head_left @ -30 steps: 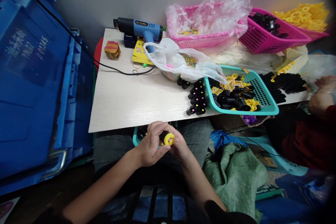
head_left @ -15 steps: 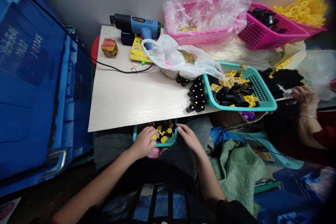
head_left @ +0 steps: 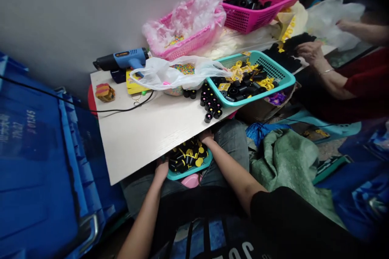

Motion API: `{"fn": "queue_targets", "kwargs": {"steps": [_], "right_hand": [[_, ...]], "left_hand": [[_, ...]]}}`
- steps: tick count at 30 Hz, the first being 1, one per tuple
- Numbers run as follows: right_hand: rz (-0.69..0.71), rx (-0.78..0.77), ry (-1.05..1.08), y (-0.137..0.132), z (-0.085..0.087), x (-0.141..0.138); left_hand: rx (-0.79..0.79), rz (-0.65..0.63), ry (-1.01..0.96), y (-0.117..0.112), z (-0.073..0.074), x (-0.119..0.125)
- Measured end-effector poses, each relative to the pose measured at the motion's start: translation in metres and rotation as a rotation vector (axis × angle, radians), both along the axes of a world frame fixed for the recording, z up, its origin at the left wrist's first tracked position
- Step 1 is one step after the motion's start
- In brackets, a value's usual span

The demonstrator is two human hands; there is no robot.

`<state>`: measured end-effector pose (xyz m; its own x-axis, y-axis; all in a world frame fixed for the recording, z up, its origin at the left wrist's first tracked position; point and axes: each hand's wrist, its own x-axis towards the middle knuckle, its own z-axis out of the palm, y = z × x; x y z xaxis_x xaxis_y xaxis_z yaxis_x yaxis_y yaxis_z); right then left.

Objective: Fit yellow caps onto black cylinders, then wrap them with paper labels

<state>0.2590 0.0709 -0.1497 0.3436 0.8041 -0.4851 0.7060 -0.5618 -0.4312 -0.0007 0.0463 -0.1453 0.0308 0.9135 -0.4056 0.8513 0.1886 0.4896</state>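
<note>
Beneath the white counter, a teal basket held black-and-yellow plastic pieces, judged light and stiff, best taken by the barrel. The left hand and right hand were at the basket; their grip could not be told.

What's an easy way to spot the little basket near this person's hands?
Find the white table, then look below its near edge to the person's lap. A small teal basket rests there between the left hand and right hand. Unlike the bigger teal basket on the table, it is off the tabletop, full of black and yellow pieces.
</note>
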Motion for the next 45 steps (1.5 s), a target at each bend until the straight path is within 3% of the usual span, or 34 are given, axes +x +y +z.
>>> {"fn": "queue_targets", "kwargs": {"steps": [6,14,18,22,26,29,32,35,41,45], "right_hand": [[-0.194,0.03,0.022,-0.014,0.01,0.026],[-0.333,0.23,0.075,-0.07,0.032,0.063],[-0.387,0.303,0.095,-0.08,0.042,0.074],[-0.427,0.321,0.112,-0.092,0.053,0.087],[-0.468,0.332,0.099,-0.125,0.062,0.094],[-0.497,0.356,0.084,-0.15,0.071,0.094],[-0.523,0.401,0.079,-0.165,0.085,0.099],[-0.553,0.454,0.071,-0.183,0.104,0.112],[-0.631,0.559,0.086,-0.265,0.125,0.14],[-0.903,0.628,0.263,-0.328,0.147,0.142]], "left_hand": [[0.006,0.025,-0.04,0.01,0.001,0.007],[0.0,-0.091,-0.132,0.002,0.023,0.025],[0.029,-0.118,-0.171,0.002,0.036,0.041],[0.067,-0.118,-0.24,-0.014,0.042,0.058],[0.068,-0.122,-0.316,-0.034,0.048,0.07],[0.063,-0.135,-0.365,-0.036,0.056,0.074],[0.032,-0.179,-0.411,-0.036,0.062,0.077],[-0.008,-0.255,-0.475,-0.051,0.063,0.087],[-0.044,-0.417,-0.697,-0.108,0.066,0.112],[-0.061,-0.523,-0.864,-0.128,0.09,0.122]]}}
